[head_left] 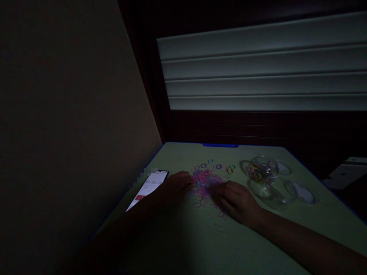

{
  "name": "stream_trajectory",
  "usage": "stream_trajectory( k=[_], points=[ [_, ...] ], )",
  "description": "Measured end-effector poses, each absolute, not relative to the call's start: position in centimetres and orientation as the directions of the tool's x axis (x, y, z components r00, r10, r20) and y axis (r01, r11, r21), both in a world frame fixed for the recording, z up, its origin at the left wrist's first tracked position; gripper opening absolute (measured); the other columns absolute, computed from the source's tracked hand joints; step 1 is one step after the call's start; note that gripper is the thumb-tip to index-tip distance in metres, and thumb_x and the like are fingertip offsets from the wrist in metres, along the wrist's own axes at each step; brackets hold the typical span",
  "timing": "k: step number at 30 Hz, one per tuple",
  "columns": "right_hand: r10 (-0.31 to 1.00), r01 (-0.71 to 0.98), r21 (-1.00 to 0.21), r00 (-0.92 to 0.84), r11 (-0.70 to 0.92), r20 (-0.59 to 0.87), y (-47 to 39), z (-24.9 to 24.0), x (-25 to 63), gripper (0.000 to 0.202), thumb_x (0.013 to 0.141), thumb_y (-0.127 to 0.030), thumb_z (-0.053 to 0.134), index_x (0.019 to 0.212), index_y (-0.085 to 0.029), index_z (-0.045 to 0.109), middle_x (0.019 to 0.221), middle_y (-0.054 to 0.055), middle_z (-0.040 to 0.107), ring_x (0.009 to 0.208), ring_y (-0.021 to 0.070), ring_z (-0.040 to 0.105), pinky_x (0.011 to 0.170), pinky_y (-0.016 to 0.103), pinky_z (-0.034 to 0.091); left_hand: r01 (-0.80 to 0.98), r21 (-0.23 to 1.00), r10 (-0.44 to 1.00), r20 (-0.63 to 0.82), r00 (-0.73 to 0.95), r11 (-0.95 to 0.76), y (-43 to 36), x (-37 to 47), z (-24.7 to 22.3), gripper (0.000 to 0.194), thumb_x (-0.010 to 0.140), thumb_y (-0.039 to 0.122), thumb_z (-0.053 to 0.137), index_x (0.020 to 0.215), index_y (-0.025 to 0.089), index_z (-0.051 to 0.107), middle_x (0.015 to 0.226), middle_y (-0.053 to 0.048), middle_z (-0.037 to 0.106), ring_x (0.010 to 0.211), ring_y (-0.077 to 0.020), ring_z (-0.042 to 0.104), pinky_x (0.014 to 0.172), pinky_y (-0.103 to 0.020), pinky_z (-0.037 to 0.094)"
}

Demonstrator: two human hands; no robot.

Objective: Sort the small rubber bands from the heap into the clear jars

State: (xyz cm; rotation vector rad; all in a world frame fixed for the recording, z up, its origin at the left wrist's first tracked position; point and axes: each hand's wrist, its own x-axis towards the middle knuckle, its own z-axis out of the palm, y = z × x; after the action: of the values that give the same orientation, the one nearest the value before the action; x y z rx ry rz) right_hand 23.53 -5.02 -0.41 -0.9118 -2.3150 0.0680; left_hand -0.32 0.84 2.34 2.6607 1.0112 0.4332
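Note:
A loose pile of small rubber bands (205,181), mostly pink with some other colours, lies on the table between my two hands. My left hand (180,184) rests at the pile's left edge, its fingers curled in; whatever they hold is too dark to see. From the right, my right hand (236,198) reaches into the pile's edge with fingers bent and pressed together. Its fingertips are dark and blurred, so anything pinched there is hidden. Behind the pile lie several separate coloured rings, among them a purple ring (218,167).
A clear jar (255,172) with coloured bands stands at the back right. Nearer is another clear jar (278,194), with a round lid (305,193) beside it. A phone (150,187) showing a timer lies left. The pale table (183,152) has blue edges; a wall (86,95) flanks its left.

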Motion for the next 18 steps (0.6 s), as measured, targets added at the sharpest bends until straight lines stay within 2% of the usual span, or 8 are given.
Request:
stream_trajectory(
  k=[6,13,18],
  points=[
    [0.579,0.603,-0.168,-0.593,0.78,0.559,-5.2,-0.7,23.2,0.023,0.083,-0.021,0.042,0.103,-0.018,0.053,0.086,0.006,0.06,0.079,0.0155,0.052,0.072,0.03,0.042,0.559,0.377,0.64,0.132,0.757,-0.739,0.2,0.1,2.7,0.017,0.084,0.016,0.038,0.086,0.018,0.054,0.088,-0.003,0.056,0.081,-0.0137,0.049,0.074,-0.024,0.037],
    [0.601,0.621,-0.175,-0.585,0.764,0.544,-5.1,-0.7,23.3,0.025,0.082,-0.022,0.043,0.104,-0.019,0.053,0.093,0.007,0.06,0.085,0.0156,0.054,0.075,0.03,0.043,0.579,0.341,0.649,0.141,0.748,-0.741,0.3,-0.1,2.3,0.017,0.083,0.018,0.04,0.087,0.017,0.057,0.089,-0.004,0.056,0.083,-0.0143,0.05,0.077,-0.025,0.038],
    [0.602,0.618,-0.181,-0.587,0.765,0.541,-5.1,-0.7,23.2,0.026,0.082,-0.021,0.043,0.105,-0.018,0.053,0.094,0.008,0.06,0.086,0.016,0.054,0.075,0.03,0.043,0.593,0.372,0.687,0.208,0.696,-0.714,0.6,0.1,1.3,0.013,0.078,0.017,0.045,0.082,0.018,0.058,0.085,-0.003,0.057,0.081,-0.0137,0.051,0.074,-0.024,0.04]
  ],
)
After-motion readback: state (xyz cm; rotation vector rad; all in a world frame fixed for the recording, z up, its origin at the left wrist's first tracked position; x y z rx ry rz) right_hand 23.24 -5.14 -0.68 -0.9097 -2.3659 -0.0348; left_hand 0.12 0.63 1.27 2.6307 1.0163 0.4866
